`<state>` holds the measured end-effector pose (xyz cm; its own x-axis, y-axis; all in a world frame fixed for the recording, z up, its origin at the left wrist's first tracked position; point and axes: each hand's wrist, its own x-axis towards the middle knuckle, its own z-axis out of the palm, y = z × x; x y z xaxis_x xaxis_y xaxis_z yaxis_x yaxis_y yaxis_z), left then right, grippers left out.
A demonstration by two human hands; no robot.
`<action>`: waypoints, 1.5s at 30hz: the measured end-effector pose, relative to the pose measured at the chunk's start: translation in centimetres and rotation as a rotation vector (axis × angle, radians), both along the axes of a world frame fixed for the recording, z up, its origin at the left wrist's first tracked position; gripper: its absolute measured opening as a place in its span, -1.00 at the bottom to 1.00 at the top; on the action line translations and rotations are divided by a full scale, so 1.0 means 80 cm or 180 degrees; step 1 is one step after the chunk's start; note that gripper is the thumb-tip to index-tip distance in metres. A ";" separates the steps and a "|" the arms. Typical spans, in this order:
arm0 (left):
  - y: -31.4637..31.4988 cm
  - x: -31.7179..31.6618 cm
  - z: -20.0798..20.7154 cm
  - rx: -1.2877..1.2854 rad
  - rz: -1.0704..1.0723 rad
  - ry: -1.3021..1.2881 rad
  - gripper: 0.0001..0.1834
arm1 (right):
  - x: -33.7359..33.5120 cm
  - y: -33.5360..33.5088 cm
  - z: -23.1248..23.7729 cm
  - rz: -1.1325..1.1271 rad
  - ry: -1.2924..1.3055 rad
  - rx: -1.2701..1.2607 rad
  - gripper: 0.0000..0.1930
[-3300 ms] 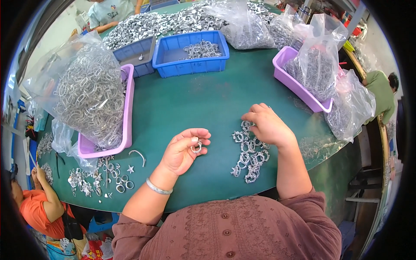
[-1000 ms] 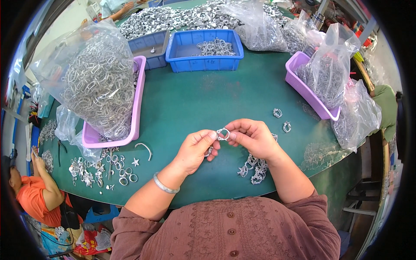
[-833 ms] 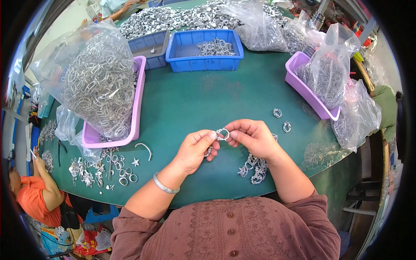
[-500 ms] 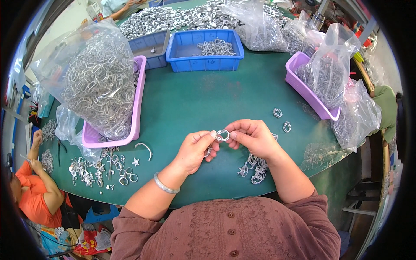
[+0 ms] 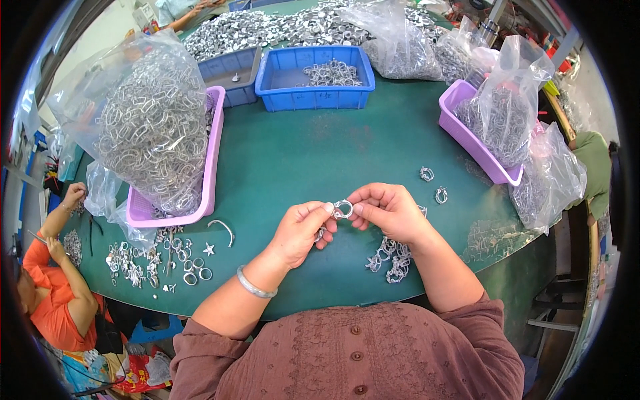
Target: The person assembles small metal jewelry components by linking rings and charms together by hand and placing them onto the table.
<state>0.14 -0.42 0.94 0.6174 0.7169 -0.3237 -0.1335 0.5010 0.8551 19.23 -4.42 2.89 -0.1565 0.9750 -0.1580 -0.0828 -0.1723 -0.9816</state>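
In front of my chest, a silver-coloured metal ring (image 5: 343, 202) is pinched between both hands. My left hand (image 5: 297, 232) grips its left side between thumb and forefinger. A second small metal piece (image 5: 320, 234) shows by the lower fingers of that hand. From the other side, my right hand (image 5: 392, 212) holds the ring with thumb and fingertips. A small heap of silver ring-like pieces (image 5: 398, 263) lies beneath the right wrist, partly hidden by the arm. Farther right on the green table (image 5: 300, 153) sit two loose ring pieces (image 5: 427, 174).
Rings and small charms (image 5: 190, 270) lie at left, beside a purple basket (image 5: 212, 160) under a bulging clear bag (image 5: 150, 127). A blue bin (image 5: 313, 100) stands ahead; another purple basket (image 5: 470, 143) is at right. A person in orange (image 5: 63, 307) works at far left.
My hands and the ring have barely moved. At far left, the person in orange has shifted the raised hand to the right and up.
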 end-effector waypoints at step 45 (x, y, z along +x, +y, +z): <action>-0.009 0.005 0.001 0.3007 0.0439 0.0567 -0.74 | -0.002 -0.001 -0.007 0.0000 -0.0041 0.0427 -0.76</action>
